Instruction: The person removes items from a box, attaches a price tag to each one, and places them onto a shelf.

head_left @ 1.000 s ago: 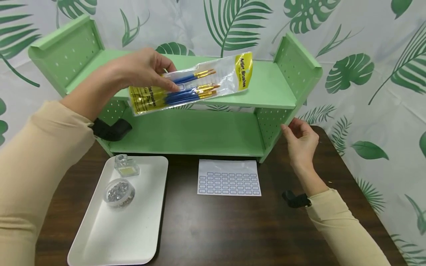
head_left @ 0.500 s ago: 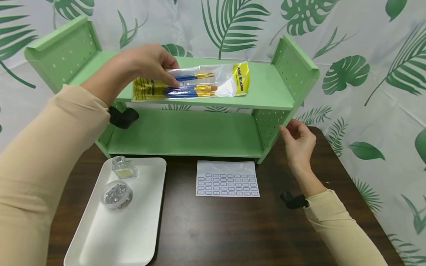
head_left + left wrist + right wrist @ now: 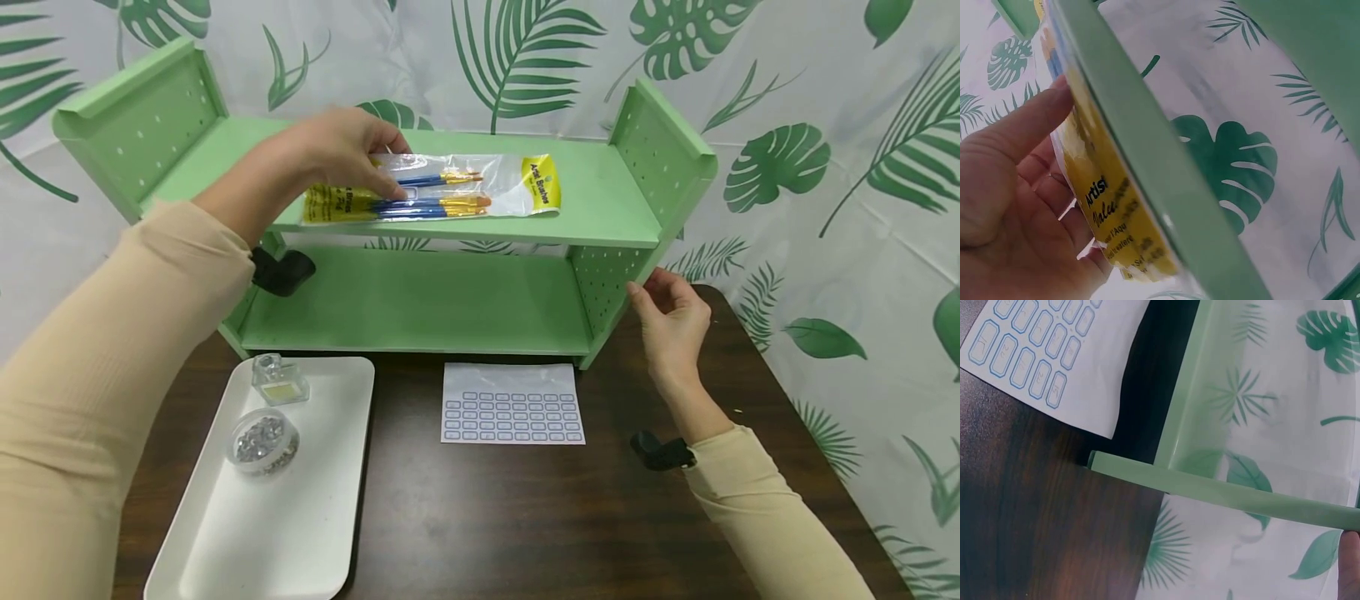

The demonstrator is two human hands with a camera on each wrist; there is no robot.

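My left hand (image 3: 341,154) holds a clear packet of artist brushes (image 3: 465,207) with yellow ends and blue-handled brushes inside. It lies lengthwise along the upper board of a green two-tier shelf (image 3: 600,212). In the left wrist view the thumb is on one face of the packet (image 3: 1107,200), fingers behind it, right by the board's front edge (image 3: 1147,156). My right hand (image 3: 675,333) grips the shelf's right side panel low down, thumb at its front edge, the other fingers partly hidden. Only one fingertip (image 3: 1349,559) shows at that panel in the right wrist view.
On the dark table, a white tray (image 3: 262,533) at left bears a glass bottle (image 3: 280,382) and a round clear tub of silvery pieces (image 3: 262,442). A sheet of blue-framed labels (image 3: 513,404) lies before the shelf. Leaf-patterned cloth (image 3: 525,50) hangs behind.
The packet has come down from a tilt to lie level along the upper board, my left hand still holding it. The right hand stays at the side panel.
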